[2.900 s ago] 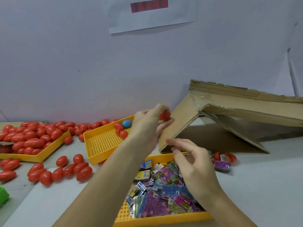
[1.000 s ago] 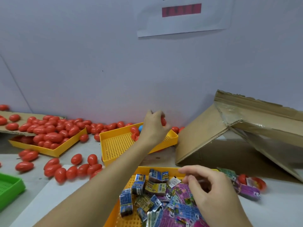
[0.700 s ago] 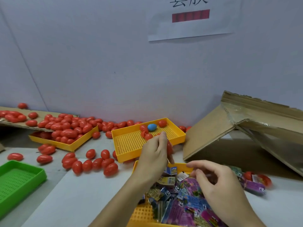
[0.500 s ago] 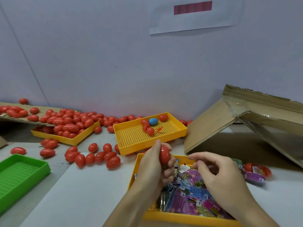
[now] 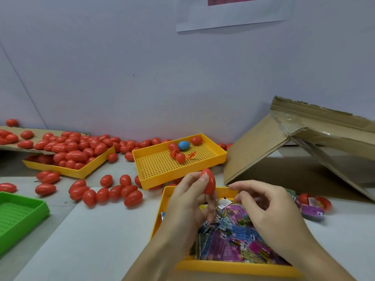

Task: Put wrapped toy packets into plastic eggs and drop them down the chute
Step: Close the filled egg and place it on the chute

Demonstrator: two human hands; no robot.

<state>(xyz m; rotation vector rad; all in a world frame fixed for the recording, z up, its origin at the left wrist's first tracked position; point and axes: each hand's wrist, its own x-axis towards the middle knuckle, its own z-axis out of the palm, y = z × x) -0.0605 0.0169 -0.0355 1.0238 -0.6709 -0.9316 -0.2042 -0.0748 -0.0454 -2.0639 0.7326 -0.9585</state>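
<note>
Gripping a red egg [image 5: 208, 181] upright w/ thumb & fingers, left hand [image 5: 187, 201] hovers over packet tray's [image 5: 233, 267] far edge; right hand [image 5: 267, 209] beside it, loosely curled, holding nothing.

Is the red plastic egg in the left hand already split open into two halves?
No, the red plastic egg held in the left hand is whole and closed.

The white sheet [image 5: 97, 236] at near left is lying bare, offering open passage between the green tray [image 5: 18, 216] and the packet tray [image 5: 160, 216]. The way leftward is being blocked by scattered red eggs [image 5: 113, 194]. Passage to the right is being narrowed by the slanted cardboard chute [image 5: 300, 147] and an opened egg [image 5: 314, 201] beside it.
</note>
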